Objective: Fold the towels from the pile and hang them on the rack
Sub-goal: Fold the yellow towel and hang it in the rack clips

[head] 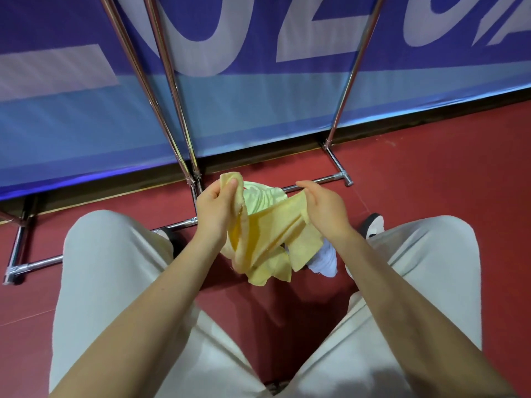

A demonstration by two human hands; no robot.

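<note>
A yellow towel hangs bunched between my two hands, above the floor between my knees. My left hand grips one end of it, thumb on top of a folded corner. My right hand holds the other edge, fingers curled over the cloth. Under the yellow towel lies the pile: a pale green towel and a white one. The chrome rack stands right in front of me, its poles rising out of view and its base bars on the floor.
A blue and white banner wall closes off the space behind the rack. The floor is red. My legs in light trousers sit either side of the pile, with a shoe at the right.
</note>
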